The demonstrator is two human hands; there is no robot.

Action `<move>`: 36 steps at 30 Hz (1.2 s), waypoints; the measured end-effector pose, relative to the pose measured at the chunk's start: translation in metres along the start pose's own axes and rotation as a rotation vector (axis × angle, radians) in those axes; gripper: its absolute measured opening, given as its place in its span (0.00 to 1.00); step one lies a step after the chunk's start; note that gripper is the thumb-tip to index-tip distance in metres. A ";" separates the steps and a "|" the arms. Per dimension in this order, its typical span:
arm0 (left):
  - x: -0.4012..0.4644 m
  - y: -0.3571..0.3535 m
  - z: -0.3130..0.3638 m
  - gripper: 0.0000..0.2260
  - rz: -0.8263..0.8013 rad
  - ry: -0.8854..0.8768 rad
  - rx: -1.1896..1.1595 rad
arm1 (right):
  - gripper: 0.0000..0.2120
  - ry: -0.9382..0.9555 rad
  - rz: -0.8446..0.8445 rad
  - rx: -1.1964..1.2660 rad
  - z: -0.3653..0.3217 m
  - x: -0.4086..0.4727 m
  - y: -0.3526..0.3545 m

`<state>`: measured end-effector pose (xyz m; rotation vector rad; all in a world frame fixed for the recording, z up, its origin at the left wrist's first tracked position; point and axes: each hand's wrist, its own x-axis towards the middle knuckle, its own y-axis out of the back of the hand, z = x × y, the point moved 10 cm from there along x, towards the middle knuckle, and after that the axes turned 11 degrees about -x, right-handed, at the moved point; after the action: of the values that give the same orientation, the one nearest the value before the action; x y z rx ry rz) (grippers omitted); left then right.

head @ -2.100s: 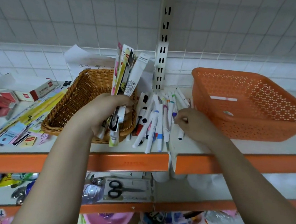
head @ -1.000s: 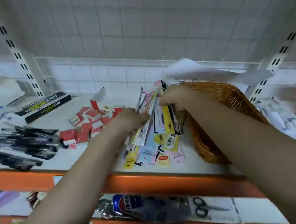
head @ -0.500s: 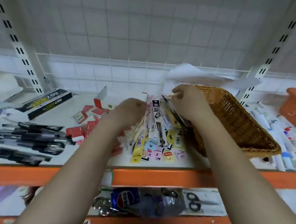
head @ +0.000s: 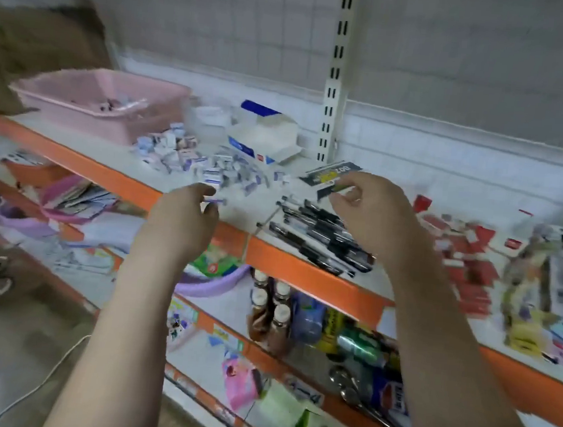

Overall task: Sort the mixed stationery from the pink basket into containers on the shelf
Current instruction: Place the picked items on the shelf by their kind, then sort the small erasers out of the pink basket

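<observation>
Head view, frame blurred by motion. Both forearms reach over the orange front rail of the shelf [head: 302, 267].

Left hand [head: 183, 214]: held above the shelf edge, fingers loosely curled, thumb and forefinger close together near a small pale box [head: 214, 200]. Blur hides whether they pinch it or only hover beside it; cannot tell.

Right hand [head: 372, 215]: raised above the row of black pens [head: 318, 241], fingers curled, fingertips [head: 338, 196] near a small dark item just in front of a black and yellow card [head: 331, 177]. Whether it is held, cannot tell.

Pink basket [head: 77, 104]: stands at the far left of the same shelf, well apart from both hands, with a few small items visible inside.

Between basket and hands: a heap of small white and blue boxes [head: 192, 160] spread on the shelf surface, and behind it an open white carton [head: 263, 139].

Right of the pens: a scatter of small red boxes [head: 468, 262], then long flat packets [head: 548, 280] lying side by side near the right edge.

Lower shelves hold bottles [head: 270, 312], a purple bowl [head: 211, 282] and assorted packets, details unclear
</observation>
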<state>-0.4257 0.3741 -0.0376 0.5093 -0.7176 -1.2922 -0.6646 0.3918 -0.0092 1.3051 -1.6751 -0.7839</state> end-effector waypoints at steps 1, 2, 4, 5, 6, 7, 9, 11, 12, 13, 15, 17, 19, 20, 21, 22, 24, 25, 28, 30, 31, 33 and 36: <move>0.007 0.019 -0.022 0.16 0.017 0.009 0.017 | 0.15 0.014 -0.035 -0.028 -0.022 0.006 -0.018; 0.015 0.036 -0.044 0.16 0.023 0.008 0.037 | 0.17 0.020 -0.058 -0.051 -0.044 0.013 -0.036; 0.036 0.068 -0.080 0.16 0.010 -0.010 0.080 | 0.18 -0.001 -0.095 -0.067 -0.083 0.025 -0.071; 0.049 0.083 -0.096 0.16 0.003 -0.023 0.095 | 0.18 -0.010 -0.111 -0.069 -0.102 0.032 -0.087; 0.062 0.097 -0.110 0.16 -0.009 -0.030 0.109 | 0.18 -0.012 -0.121 -0.072 -0.122 0.040 -0.102; 0.074 0.110 -0.124 0.16 -0.022 -0.031 0.124 | 0.18 -0.013 -0.128 -0.071 -0.142 0.048 -0.115; 0.098 0.137 -0.147 0.16 -0.034 -0.029 0.148 | 0.19 -0.018 -0.135 -0.045 -0.182 0.065 -0.137; 0.125 0.157 -0.168 0.16 -0.048 -0.032 0.143 | 0.19 -0.013 -0.120 -0.020 -0.217 0.086 -0.155; 0.140 0.165 -0.178 0.16 -0.051 -0.034 0.132 | 0.18 -0.012 -0.109 -0.015 -0.232 0.097 -0.162; 0.156 0.173 -0.186 0.16 -0.046 -0.040 0.120 | 0.18 -0.013 -0.098 -0.008 -0.245 0.109 -0.170; 0.190 0.185 -0.203 0.16 -0.031 -0.059 0.106 | 0.16 -0.007 -0.067 -0.003 -0.269 0.137 -0.183; 0.224 0.194 -0.218 0.16 -0.020 -0.078 0.115 | 0.14 0.009 -0.037 -0.013 -0.291 0.169 -0.196; 0.263 0.202 -0.232 0.15 -0.003 -0.105 0.113 | 0.12 0.025 -0.008 -0.027 -0.312 0.204 -0.209; 0.282 0.207 -0.237 0.15 0.004 -0.120 0.101 | 0.13 0.038 -0.003 -0.034 -0.324 0.222 -0.216; 0.301 0.211 -0.241 0.14 0.006 -0.131 0.087 | 0.15 0.048 -0.015 -0.043 -0.335 0.240 -0.223; 0.322 0.216 -0.244 0.14 0.005 -0.141 0.077 | 0.16 0.061 -0.029 -0.058 -0.347 0.259 -0.229; 0.361 0.218 -0.252 0.15 -0.037 -0.139 0.096 | 0.17 0.069 -0.050 -0.094 -0.367 0.292 -0.242; 0.379 0.215 -0.258 0.15 -0.078 -0.132 0.118 | 0.16 0.060 -0.071 -0.120 -0.374 0.304 -0.249; 0.433 0.199 -0.279 0.16 -0.234 -0.116 0.257 | 0.16 0.025 -0.181 -0.219 -0.389 0.336 -0.276; 0.464 0.183 -0.291 0.14 -0.372 -0.118 0.346 | 0.16 -0.018 -0.269 -0.297 -0.392 0.353 -0.296; 0.477 0.173 -0.291 0.13 -0.445 -0.152 0.379 | 0.17 -0.042 -0.298 -0.338 -0.392 0.361 -0.303; 0.493 0.149 -0.286 0.15 -0.586 -0.266 0.434 | 0.19 -0.107 -0.321 -0.417 -0.387 0.372 -0.311; 0.502 0.116 -0.288 0.20 -0.822 -0.356 0.583 | 0.21 -0.189 -0.362 -0.525 -0.375 0.368 -0.316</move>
<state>-0.0814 -0.1048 -0.0576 1.1425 -1.2727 -1.9685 -0.2266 -0.0365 -0.0271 1.1878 -1.2517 -1.4872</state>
